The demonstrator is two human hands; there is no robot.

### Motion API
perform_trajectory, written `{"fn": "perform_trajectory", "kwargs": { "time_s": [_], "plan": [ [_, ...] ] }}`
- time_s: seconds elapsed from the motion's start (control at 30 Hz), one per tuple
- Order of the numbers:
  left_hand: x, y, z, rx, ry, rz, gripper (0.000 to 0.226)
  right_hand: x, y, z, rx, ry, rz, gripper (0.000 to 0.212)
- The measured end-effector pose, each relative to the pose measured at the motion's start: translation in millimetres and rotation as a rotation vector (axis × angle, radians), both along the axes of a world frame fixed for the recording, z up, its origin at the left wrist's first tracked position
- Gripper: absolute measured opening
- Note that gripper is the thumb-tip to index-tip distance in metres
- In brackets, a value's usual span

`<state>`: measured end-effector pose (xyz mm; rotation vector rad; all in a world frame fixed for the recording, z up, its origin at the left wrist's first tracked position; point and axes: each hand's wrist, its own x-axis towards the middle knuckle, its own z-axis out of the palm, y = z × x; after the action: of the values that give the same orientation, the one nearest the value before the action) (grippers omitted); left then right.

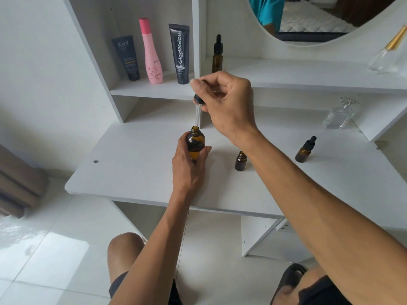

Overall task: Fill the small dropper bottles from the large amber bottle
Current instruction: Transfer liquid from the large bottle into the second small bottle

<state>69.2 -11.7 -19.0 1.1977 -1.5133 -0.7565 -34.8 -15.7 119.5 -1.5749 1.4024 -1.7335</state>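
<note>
The large amber bottle [195, 143] stands upright on the white desk [136, 164], long axis vertical, its open mouth pointing straight up. Starting at your far left, three toiletries stand in the shelf cubby: a dark tube [127, 57], a pink bottle [152, 53] and a black tube [180, 52]. Next comes your left hand [189, 164], fingers and thumb curled round the lower body of the large amber bottle, gripping it near the middle of the desk. Directly above its mouth hangs the dropper [198, 106], its glass pipette pointing down with the tip just at the neck opening. Your right hand [224, 100] pinches the dropper's bulb, fingers curled closed on it. Behind that hand a tall capped dropper bottle [217, 55] stands on the raised shelf. Further right, an uncapped small bottle [240, 161] stands upright just beside your right forearm, and well apart from it a capped small dropper bottle [305, 150] stands, appearing tilted. Farthest right sits a clear glass bottle [340, 114].
</note>
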Motion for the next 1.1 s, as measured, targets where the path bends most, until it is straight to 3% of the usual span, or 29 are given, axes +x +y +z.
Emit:
{"fn": "perform_trajectory", "kwargs": {
  "time_s": [0.43,1.1],
  "plan": [
    [1.0,1.3,2.9,0.002,-0.006,-0.025,0.047,1.9,-2.1,-44.7,0.178,0.211,0.012,0.020],
    [0.8,2.2,4.4,0.002,-0.028,-0.018,0.045,2.7,-0.8,-47.1,0.216,0.222,-0.056,0.033]
  ]
}}
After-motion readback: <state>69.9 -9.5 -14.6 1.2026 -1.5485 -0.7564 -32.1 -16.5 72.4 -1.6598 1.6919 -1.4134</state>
